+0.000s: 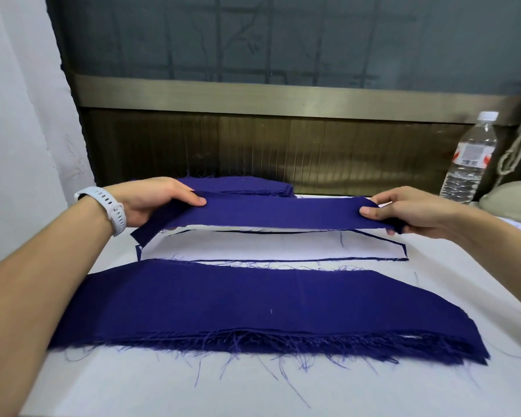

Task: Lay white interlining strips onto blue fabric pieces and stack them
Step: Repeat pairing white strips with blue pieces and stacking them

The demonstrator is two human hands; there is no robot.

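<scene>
1. A long blue fabric strip (283, 212) is hanging stretched between two hands, raised just above the white table (163, 386) toward its far side.
2. The left hand (154, 200) is pinching the strip's left end, thumb on top and fingers curled underneath. The right hand (403, 209) is pinching the right end the same way.
3. Directly below and just in front of the held strip, a white interlining strip (268, 249) is lying flat on a blue piece, whose dark edge is showing around it as a thin border. A white edge is also peeking out under the held strip's near side; I cannot tell which piece it belongs to.
4. Nearer the person, a stack of blue fabric pieces (253, 305) is sitting on the table, its frayed threads trailing off the near edge. The number of layers is not countable.
5. Behind the held strip, a second, far stack of blue pieces (244, 185) is lying against the back of the table.
6. So blue fabric is appearing in four places: one held strip, one piece under the interlining, and two stacks.
7. One white watch (109, 206) is sitting on the left wrist.
8. One clear plastic water bottle (471, 158), capped in white, is standing upright at the far right, well apart from the fabric. It is holding clear liquid; its level is hard to judge.
9. A beige cloth (512, 200) is lying just beside the bottle.
</scene>
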